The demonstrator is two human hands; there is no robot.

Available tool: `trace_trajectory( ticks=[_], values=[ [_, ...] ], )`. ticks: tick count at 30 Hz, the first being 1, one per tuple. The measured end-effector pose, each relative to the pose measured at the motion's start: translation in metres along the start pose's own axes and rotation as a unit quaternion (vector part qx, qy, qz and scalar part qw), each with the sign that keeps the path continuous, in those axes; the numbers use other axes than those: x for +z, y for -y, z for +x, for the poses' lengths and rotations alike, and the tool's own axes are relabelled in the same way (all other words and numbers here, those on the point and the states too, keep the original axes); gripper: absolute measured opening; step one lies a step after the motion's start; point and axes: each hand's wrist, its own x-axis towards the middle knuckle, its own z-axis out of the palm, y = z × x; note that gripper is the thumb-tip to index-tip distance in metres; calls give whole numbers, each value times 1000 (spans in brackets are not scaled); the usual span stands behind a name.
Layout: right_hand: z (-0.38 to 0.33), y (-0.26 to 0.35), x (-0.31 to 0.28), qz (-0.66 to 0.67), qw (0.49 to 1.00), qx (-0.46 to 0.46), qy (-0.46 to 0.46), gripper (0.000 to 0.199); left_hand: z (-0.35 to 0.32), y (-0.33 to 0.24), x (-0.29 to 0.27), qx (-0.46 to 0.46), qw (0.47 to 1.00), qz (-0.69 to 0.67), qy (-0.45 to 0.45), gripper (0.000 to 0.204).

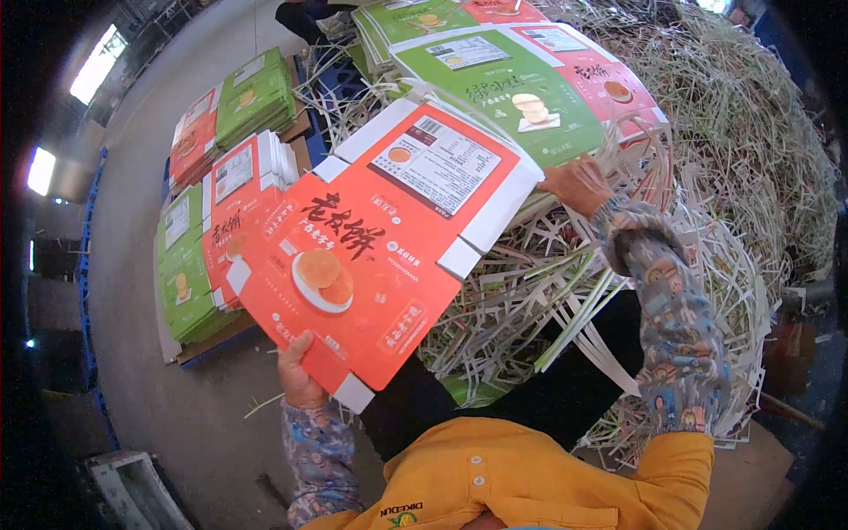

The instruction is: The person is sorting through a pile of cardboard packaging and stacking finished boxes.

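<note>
head view: one red box sheet (402, 309) in hand

left hand (301, 371) grips its lower edge; right hand (579, 187) curls at the white side flap (500, 210) — can't tell if it's pinching. sheet's between stacked sheets (256, 102) and shredded strips (495, 331). looks mid-handling; next move probably calls for supporting both ends — smooth flat card, springy tangled strips.

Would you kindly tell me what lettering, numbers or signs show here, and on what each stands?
I leave the wording uncopied, but print stands here:
Red carton sheet: large dark brush-style characters, with smaller white lettering around.
Printed panel on that sheet: fine print, too small to read.
Green-and-red sheets behind: dark characters; their panel print is too small.
Stacked sheets at left: characters, mostly too small.
Yellow-orange shirt: dark lettering, upside down, beside an emblem.
</note>
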Motion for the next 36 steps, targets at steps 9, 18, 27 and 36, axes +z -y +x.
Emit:
trace_trajectory(
  ticks=[9, 18, 27, 36],
  values=[
    [-27, -53, -15, -36, 984, -102, -138, 13, -48, -65, -79, 26, 999, 21, -13, 67],
    [5, -20, -115, 205, 960, 144, -125, 29, -78, -101, -148, -8, 994, 75, -73, 75],
    [-82, -25, -184, 760, 571, -141, -276, 28, -108, -51, -211, -8, 996, 14, -86, 70],
    [-237, -188, -193, 379, 828, 143, -387, 30, -107, -33, -241, -28, 997, -49, -51, 67]
  ],
)
